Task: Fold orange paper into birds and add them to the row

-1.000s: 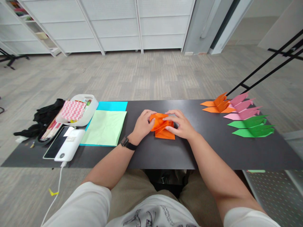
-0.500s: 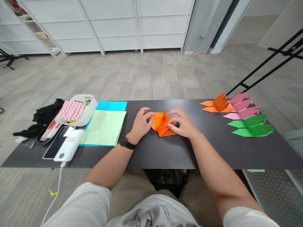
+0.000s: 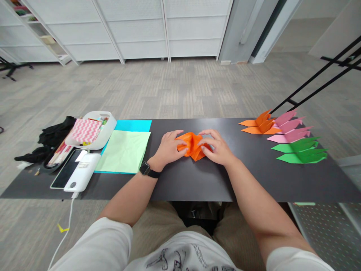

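Between my hands, at the middle of the dark table [image 3: 194, 184], is a partly folded sheet of orange origami paper [image 3: 194, 145]. Its raised folds meet along a crease in the centre, and a pointed corner faces me. My left hand [image 3: 170, 146], with a black watch on the wrist, grips the left side between thumb and fingers. On the right side, my right hand [image 3: 217, 146] pinches the paper with thumb and fingertips. Parts of both side edges are hidden under my fingers.
Folded paper birds stand at the right: orange ones [image 3: 261, 123], pink ones [image 3: 290, 130] and green ones [image 3: 301, 150]. Left are light green sheets [image 3: 124, 150] over blue paper [image 3: 135, 125], a white basket [image 3: 108, 131], a phone [image 3: 63, 177], and a white power bank [image 3: 81, 175] with a cable.
The orange paper has been spread wider to the left and right, and its front flap now ends in a point. My left fingers have shifted further onto it.
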The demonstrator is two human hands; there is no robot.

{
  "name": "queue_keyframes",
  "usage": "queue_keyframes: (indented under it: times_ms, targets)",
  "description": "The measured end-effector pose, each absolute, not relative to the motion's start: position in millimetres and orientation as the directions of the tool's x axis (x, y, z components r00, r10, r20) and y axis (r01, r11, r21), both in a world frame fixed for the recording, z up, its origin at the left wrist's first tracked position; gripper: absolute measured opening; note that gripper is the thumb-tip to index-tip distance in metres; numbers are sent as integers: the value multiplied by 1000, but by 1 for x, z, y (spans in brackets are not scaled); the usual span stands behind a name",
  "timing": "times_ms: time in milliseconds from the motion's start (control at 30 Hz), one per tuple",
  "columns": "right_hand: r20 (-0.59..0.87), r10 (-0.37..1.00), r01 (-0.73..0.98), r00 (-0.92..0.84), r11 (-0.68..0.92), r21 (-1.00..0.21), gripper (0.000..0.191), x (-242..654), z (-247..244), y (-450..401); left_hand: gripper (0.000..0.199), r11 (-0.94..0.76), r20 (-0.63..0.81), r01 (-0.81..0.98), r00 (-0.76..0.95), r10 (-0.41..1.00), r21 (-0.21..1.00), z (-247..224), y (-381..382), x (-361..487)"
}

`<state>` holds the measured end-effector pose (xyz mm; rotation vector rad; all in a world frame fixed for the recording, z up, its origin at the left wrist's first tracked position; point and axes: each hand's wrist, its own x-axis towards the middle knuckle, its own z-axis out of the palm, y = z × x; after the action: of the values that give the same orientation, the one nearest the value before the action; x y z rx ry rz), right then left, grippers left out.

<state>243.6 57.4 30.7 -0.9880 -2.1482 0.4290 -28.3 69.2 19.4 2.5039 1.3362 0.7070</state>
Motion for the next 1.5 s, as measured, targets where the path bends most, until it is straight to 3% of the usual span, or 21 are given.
queue_keyframes:
  times_ms: [500, 667, 900, 1100, 1367, 1500]
  targets:
    - [567, 666, 602, -484, 724, -337, 25, 227, 36, 48, 17, -541, 198, 780, 503, 841, 316, 26, 60, -22]
    - [545, 673, 592, -500, 725, -352, 45, 221, 39, 46, 32, -517, 185, 804, 483, 856, 293, 14, 62, -21]
    - [510, 680, 609, -526, 720, -332, 51, 218, 36, 44, 35, -548, 267, 799, 488, 831, 249, 8, 63, -17]
    - [469, 726, 670, -503, 670, -318, 40, 218, 37, 44, 21, -588, 283, 763, 520, 806, 270, 20, 60, -15]
    - [491, 778, 748, -393, 581, -321, 17, 239, 26, 55, 33, -624, 247, 710, 573, 781, 327, 30, 56, -22]
    - [479, 799, 762, -363, 551, -340, 14, 249, 19, 62, 24, -632, 257, 713, 577, 775, 303, 27, 60, -26]
